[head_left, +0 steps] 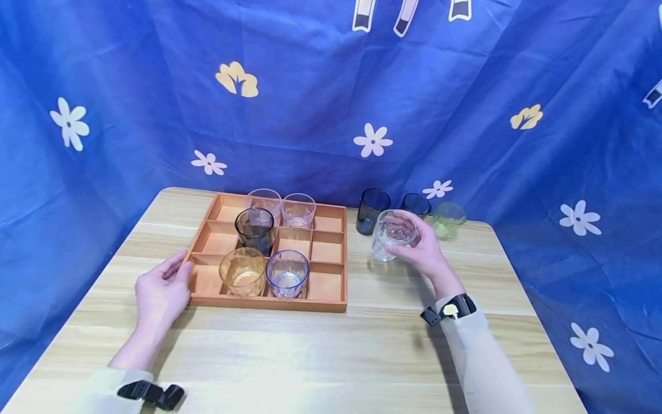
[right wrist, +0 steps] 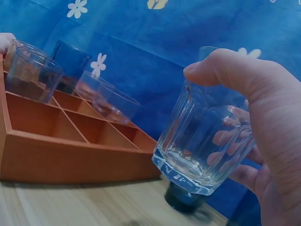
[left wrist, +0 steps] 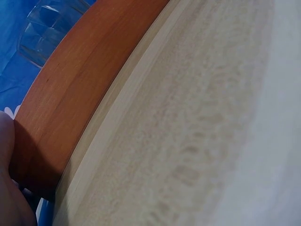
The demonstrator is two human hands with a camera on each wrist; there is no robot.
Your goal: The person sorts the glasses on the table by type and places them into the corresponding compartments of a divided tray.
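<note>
We are gripping the clear glass (head_left: 391, 234) in our right hand (head_left: 421, 250), thumb and fingers curled round its wall; from the right wrist view its base is lifted off the table (head_left: 331, 351) and its axis is leaning a little, mouth tipped away from the palm. Our left hand (head_left: 161, 292) is resting with relaxed, nearly straight fingers against the near left corner of the wooden tray (head_left: 269, 301), touching its wall and holding nothing.

The glass is hanging just to the right of the tray, so the divided compartments are lying to the left of the right hand, with the tray's right-hand column nearest and looking bare. The right hand is plainly the closer one to the glass; the left is well apart, across the tray.

Inside the tray we are seeing an amber glass (head_left: 242, 271), a blue-rimmed glass (head_left: 287, 273), a dark glass (head_left: 255, 229) and two clear ones behind. Beyond the right hand are standing two dark glasses (head_left: 372, 210) and a green glass (head_left: 447, 219).
</note>
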